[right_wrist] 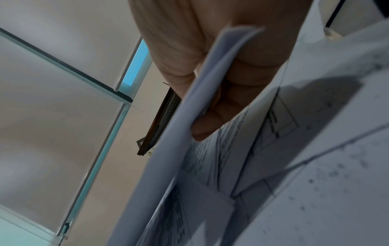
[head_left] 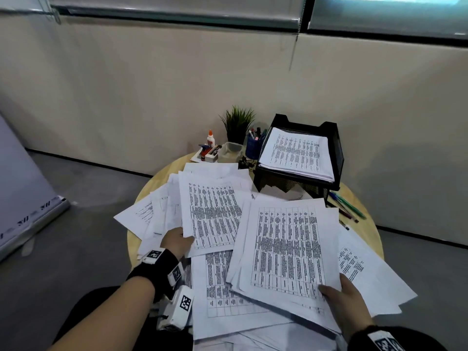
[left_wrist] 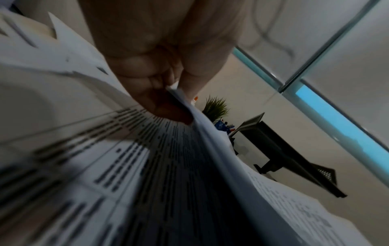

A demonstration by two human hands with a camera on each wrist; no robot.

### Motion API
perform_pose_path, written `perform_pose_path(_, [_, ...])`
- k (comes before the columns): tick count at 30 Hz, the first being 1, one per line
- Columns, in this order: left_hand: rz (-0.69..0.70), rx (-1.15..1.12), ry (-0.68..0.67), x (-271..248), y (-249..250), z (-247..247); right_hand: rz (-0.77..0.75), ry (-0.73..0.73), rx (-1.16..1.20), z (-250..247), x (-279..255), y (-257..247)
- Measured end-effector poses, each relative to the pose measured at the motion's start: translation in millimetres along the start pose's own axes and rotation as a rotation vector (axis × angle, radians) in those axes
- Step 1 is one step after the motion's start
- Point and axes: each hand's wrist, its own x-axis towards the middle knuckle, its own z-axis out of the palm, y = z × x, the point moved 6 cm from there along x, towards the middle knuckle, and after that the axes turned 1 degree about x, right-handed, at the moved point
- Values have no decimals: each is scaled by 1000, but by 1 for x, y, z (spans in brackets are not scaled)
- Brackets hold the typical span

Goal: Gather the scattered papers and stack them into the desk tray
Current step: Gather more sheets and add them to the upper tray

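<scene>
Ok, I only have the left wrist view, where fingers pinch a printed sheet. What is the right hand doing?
Observer: The right hand grips a bundle of sheets by its near right corner.
Operator: Is anything in the tray?
Observer: Yes, the black desk tray holds a stack of printed papers in its top tier.
Operator: Is anything beside it?
Observer: Pens lie on the round table to the tray's right.

A round wooden table [head_left: 364, 219] carries scattered papers [head_left: 215, 287], a black desk tray [head_left: 336, 158], pens [head_left: 348, 205] and a glue bottle [head_left: 210, 139].
</scene>
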Motion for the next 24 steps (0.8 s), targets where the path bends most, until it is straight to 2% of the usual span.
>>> perform_pose_path(4, [-129, -203, -192, -3, -24, 15, 10, -50, -51, 5, -4, -2])
perform_pose_path(6, [-182, -336, -219, -5, -28, 22, 11, -91, -108, 10, -8, -3])
perform_pose_path(9, [-243, -528, -189, -12, -24, 28, -1, -124, -178, 16, -11, -6])
perform_pose_path(13, [-295, -505, -267, -9, -29, 41, -35, -232, -204, 32, -21, -22])
perform_pose_path(15, [-260, -426, -336, -1, -34, 51, -36, -312, -203, 44, -25, -30])
perform_pose_path(17, [-224, -372, -336, -8, -23, 51, -40, -364, -244, 54, -25, -32])
perform_pose_path(20, [-185, -295, -278, -18, -8, 44, -49, -287, -339, 62, -19, -31])
perform_pose_path(24, [-184, -425, -161, -8, -18, 29, 22, -55, -383, 50, -5, -28])
